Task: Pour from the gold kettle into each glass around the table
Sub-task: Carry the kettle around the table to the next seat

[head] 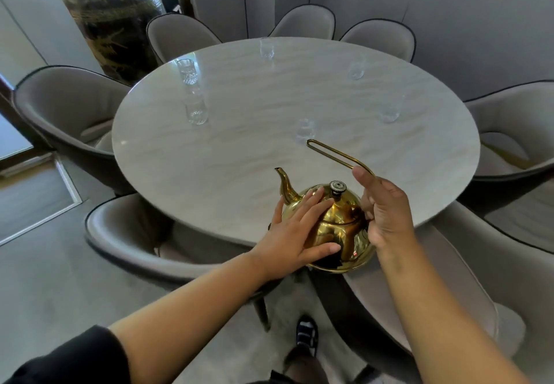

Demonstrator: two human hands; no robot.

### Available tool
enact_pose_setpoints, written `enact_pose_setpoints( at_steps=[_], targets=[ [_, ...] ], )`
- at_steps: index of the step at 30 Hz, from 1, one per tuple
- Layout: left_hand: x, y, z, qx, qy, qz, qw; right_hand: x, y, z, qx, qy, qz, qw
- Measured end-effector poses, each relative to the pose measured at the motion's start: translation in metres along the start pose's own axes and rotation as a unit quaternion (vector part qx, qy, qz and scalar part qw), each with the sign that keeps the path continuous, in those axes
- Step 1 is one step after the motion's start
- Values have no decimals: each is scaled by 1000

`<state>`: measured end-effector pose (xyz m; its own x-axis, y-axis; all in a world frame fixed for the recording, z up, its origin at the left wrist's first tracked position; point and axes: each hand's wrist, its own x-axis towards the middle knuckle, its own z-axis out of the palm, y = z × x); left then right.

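Note:
The gold kettle [335,228] sits at the near edge of the oval marble table [239,150], spout pointing left and away. My left hand [295,234] lies flat against the kettle's left side, fingers spread. My right hand [382,207] grips the thin wire handle, which sticks up and to the left above the lid knob. Several clear glasses stand around the table: a tall one [196,111] at the left, another [186,71] behind it, one at the far edge [266,48], others at the right [356,69] [389,112], and one just beyond the handle [305,132].
Grey upholstered chairs ring the table, one at the near left [144,234], one at the near right [449,287], others at the left [60,108], right [515,132] and far side. A large dark glass jar [111,21] stands at the back left. My foot [305,335] shows below.

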<state>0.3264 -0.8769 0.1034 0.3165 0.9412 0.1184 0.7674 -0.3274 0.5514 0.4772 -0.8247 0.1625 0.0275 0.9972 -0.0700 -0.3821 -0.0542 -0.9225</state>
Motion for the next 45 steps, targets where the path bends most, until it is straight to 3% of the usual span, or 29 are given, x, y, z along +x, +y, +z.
enact_pose_setpoints(
  at_steps=[9, 18, 24, 30, 35, 45],
  targets=[
    [-104, 44, 17, 21, 62, -25, 998, -99, -2, -7, -19, -72, 21, 997],
    [-194, 76, 46, 36, 138, -135, 981, -155, 18, -6, -29, -235, 76, 969],
    [-253, 70, 42, 44, 164, -201, 965, -198, 37, 33, -16, -283, 114, 952],
    [-306, 32, 14, 57, 201, -241, 948, -222, 71, 100, -27, -331, 143, 932],
    [-350, -32, -41, 78, 182, -249, 948, -231, 108, 184, -38, -356, 151, 921],
    [-395, -178, -173, 90, 122, -244, 958, -215, 190, 354, -21, -314, 148, 938]
  ],
)
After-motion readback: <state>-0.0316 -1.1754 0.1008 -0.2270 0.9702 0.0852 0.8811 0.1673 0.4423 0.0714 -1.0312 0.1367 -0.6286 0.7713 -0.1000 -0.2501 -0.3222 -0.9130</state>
